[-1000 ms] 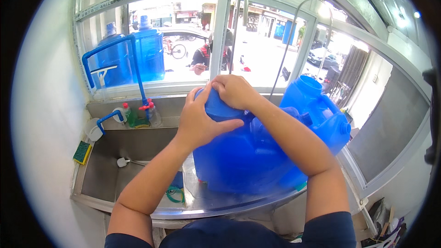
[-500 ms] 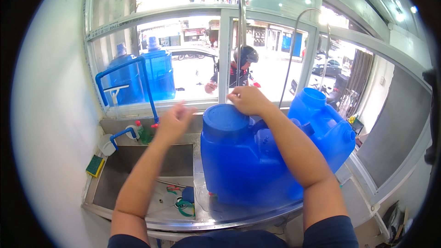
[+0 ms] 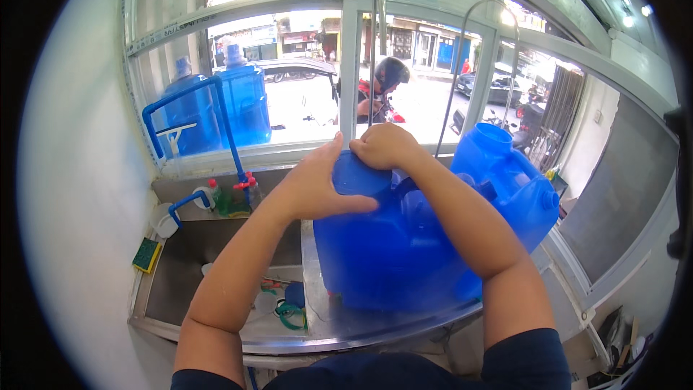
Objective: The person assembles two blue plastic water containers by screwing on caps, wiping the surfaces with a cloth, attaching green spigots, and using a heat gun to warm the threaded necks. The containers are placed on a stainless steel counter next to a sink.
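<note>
A blue plastic water jug [image 3: 382, 260] stands on the steel counter in front of me, a wide round blue cap [image 3: 359, 179] on its mouth. My left hand [image 3: 309, 186] is at the cap's left side, fingers stretched up and thumb spread along its near side. On the cap's far edge rests my right hand [image 3: 386, 147], its fingers curled closed; whatever they may hold is hidden. To the right stands a second blue jug [image 3: 485, 162] with its wide mouth uncovered.
A steel sink [image 3: 184, 274] lies at left, with tools and a green ring-shaped piece inside. A sponge [image 3: 146, 255] sits on its rim. Blue pipes [image 3: 224, 119] with a red valve rise behind it. Beyond the window are two large bottles [image 3: 245, 105] and a helmeted person [image 3: 390, 76].
My left hand has come from the left, above the sink, to the cap's side. My right hand stays at the cap's far edge. The helmeted person outside has shifted slightly right.
</note>
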`<state>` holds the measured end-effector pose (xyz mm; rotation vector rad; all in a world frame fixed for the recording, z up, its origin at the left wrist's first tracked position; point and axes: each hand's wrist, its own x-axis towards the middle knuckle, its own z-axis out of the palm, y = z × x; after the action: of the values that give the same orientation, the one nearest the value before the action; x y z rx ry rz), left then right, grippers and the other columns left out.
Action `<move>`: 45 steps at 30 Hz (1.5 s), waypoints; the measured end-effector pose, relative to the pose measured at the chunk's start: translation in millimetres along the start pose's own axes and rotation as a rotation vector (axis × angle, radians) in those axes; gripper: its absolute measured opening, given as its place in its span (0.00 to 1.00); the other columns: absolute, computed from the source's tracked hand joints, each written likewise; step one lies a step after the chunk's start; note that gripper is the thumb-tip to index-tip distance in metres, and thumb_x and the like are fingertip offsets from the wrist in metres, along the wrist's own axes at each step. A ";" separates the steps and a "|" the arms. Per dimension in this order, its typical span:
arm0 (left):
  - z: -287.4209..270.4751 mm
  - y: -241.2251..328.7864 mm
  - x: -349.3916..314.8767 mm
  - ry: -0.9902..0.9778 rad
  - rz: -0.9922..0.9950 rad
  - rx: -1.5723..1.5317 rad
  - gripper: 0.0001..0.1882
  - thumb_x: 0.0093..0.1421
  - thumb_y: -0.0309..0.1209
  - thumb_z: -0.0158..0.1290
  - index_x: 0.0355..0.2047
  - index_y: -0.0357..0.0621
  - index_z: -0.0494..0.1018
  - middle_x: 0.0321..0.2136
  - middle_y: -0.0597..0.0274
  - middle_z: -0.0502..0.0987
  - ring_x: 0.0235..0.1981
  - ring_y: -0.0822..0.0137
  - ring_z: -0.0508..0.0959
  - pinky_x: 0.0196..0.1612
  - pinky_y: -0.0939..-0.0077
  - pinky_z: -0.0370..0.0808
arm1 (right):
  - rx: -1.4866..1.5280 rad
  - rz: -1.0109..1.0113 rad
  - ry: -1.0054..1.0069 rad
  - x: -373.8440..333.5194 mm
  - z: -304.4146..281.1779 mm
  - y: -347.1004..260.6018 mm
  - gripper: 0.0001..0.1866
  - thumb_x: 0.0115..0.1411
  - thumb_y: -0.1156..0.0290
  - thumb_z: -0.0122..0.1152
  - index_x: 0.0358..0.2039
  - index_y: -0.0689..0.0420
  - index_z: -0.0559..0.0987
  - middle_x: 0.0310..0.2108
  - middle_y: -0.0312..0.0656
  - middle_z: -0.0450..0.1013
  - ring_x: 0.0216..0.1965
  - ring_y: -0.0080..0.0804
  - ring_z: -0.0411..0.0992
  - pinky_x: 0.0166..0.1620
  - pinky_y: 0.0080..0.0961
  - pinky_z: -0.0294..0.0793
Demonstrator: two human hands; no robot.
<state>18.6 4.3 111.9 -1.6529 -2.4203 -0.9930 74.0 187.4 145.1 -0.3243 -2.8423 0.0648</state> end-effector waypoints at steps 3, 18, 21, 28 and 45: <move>12.6 27.2 2.4 0.032 -0.151 0.192 0.67 0.37 0.63 0.67 0.69 0.36 0.50 0.61 0.33 0.63 0.63 0.43 0.66 0.63 0.58 0.64 | 0.020 -0.029 0.038 -1.0 5.3 3.0 0.28 0.64 0.52 0.43 0.28 0.62 0.84 0.30 0.57 0.78 0.36 0.52 0.77 0.45 0.45 0.74; -15.2 -13.6 14.8 -0.180 0.249 -0.127 0.59 0.41 0.52 0.69 0.68 0.41 0.55 0.63 0.37 0.61 0.64 0.47 0.64 0.65 0.59 0.60 | 0.035 -0.047 -0.068 7.7 7.5 21.5 0.25 0.63 0.55 0.46 0.27 0.63 0.84 0.22 0.49 0.78 0.30 0.43 0.79 0.41 0.39 0.78; -17.3 -5.1 9.4 -0.199 0.189 0.047 0.61 0.40 0.54 0.69 0.69 0.43 0.52 0.63 0.37 0.60 0.65 0.47 0.62 0.66 0.59 0.58 | 0.107 -0.046 -0.049 10.9 11.0 26.1 0.27 0.63 0.54 0.46 0.26 0.64 0.83 0.21 0.50 0.78 0.28 0.43 0.79 0.39 0.39 0.78; -20.9 -5.4 36.0 -0.343 0.211 -0.023 0.63 0.37 0.52 0.70 0.70 0.43 0.52 0.62 0.39 0.62 0.64 0.47 0.62 0.66 0.61 0.59 | 0.301 0.104 -0.143 -1.9 0.6 27.1 0.25 0.63 0.58 0.47 0.21 0.65 0.81 0.18 0.49 0.76 0.22 0.40 0.77 0.28 0.37 0.77; -10.7 11.5 5.5 -0.198 0.129 -0.055 0.57 0.37 0.51 0.71 0.64 0.34 0.61 0.60 0.42 0.63 0.60 0.50 0.68 0.62 0.63 0.65 | 0.087 -0.022 -0.336 -52.0 -41.2 46.5 0.29 0.60 0.44 0.58 0.42 0.61 0.81 0.37 0.48 0.80 0.39 0.42 0.80 0.44 0.38 0.77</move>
<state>22.7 5.7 128.0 -1.9863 -2.3835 -0.9252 144.1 221.5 167.2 -0.2861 -3.1620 0.2608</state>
